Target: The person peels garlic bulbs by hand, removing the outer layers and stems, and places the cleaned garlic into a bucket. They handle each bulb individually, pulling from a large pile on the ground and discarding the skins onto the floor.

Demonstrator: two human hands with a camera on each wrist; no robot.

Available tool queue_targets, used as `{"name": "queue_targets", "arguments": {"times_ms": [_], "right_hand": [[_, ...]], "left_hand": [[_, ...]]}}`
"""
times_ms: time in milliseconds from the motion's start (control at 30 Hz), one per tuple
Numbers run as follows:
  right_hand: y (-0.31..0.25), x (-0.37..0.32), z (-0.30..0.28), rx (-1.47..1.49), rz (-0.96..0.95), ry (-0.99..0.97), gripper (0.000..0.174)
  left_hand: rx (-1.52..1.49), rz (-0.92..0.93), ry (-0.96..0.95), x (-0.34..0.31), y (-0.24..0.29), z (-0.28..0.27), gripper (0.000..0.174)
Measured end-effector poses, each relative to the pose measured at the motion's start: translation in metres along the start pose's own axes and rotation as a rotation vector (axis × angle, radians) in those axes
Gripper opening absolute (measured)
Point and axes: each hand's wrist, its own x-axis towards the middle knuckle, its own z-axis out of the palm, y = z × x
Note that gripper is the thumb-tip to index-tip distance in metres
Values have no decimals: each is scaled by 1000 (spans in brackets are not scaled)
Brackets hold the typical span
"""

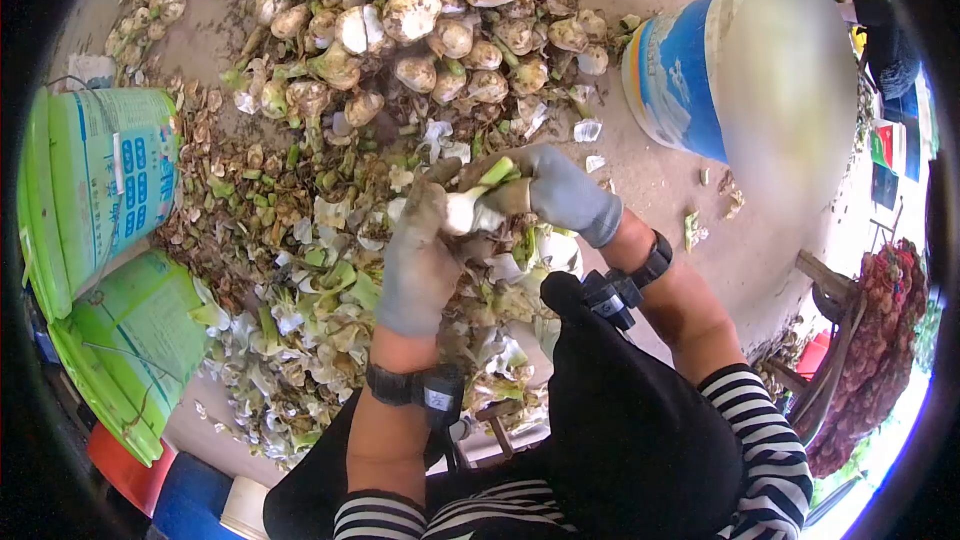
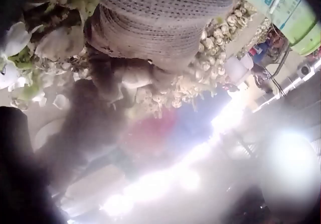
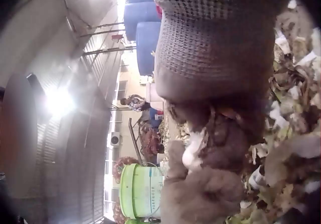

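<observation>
the person is holding one bulb (image 1: 470,208) up in front of the body, between both gloved hands, above the floor (image 1: 650,180) and the litter of peelings (image 1: 300,270). the left hand (image 1: 420,260) is wrapping its fingers round the white bulb from below, probably to steady it and stop it turning. the right hand (image 1: 560,195) is closing on the other end, where the green stalk is sticking out, with its fingers curled over the top. this looks like a grip for pulling at the outer skin. the two hands are meeting on the bulb, so both are clamped on it and neither is free.

in the right wrist view the bulb is showing as a white patch between dirty glove fingers. the left wrist view is mostly showing the glove cuff and glare, and it is not making the grip any clearer.

a heap (image 1: 430,20) of unpeeled bulbs is lying just ahead, within easy reach. the peelings are lying thickest right under the hands, which is likely where they are dropping. two green buckets (image 1: 95,180) are lying on their sides at the left, and a blue bucket (image 1: 680,70) is standing at the right, well apart from the hands.
</observation>
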Motion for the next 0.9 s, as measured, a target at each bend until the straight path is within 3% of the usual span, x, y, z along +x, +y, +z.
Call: {"name": "queue_targets", "arguments": {"times_ms": [33, 67, 100, 167, 233, 300, 333, 367, 433, 467, 500, 567, 600, 633, 700, 733, 800, 900], "right_hand": [[11, 1, -3, -93, 2, 92, 26], [19, 1, -5, -184, 5, 183, 26], [13, -1, -4, -183, 7, 183, 26], [-4, -6, 0, -52, 206, 80, 25], [-1, -8, -5, -81, 176, 32, 31], [10, -18, -9, -193, -53, -120, 35], [19, -18, -8, -285, -118, -85, 34], [25, -18, -10, -288, -122, -87, 34], [19, -15, -6, -129, 43, -33, 32], [12, -17, -7, 34, 243, -129, 31], [6, -20, -5, 41, 245, -129, 31], [-2, -25, -7, 84, 128, -325, 32], [3, -28, -10, 239, 33, -403, 36], [4, -31, -16, 190, -44, -423, 44], [3, -25, -15, 87, 19, -324, 52], [6, -23, -11, 91, 26, -320, 52], [12, -18, -2, -708, -4, 29, 50], [5, -9, 10, -550, -74, 73, 41]], "left_hand": [[-38, 15, 45, -1, 0, 8, 40], [55, 167, 75, 5, -11, 9, 43], [56, 166, 77, 5, -14, 5, 43], [212, 110, 28, 5, -14, -8, 44], [245, 156, -24, 11, -11, -13, 44], [787, 289, 40, 13, -6, -10, 45], [785, 222, 41, 12, -6, -14, 42], [785, 227, 42, 12, -9, -19, 42], [853, 365, 6, 8, -8, -18, 41], [534, 149, -134, 7, -9, -14, 39], [538, 143, -132, 5, -7, -14, 39], [148, -42, 13, 5, 1, -16, 39], [-3, 61, 92, 17, -2, -21, 37], [-94, 56, 84, 16, 1, -30, 37], [-124, 107, 263, 16, 0, -28, 34], [-125, 99, 264, 15, -4, -29, 34], [147, 155, 189, 14, -9, -32, 31], [76, 140, 33, 11, -13, -20, 29]]}}
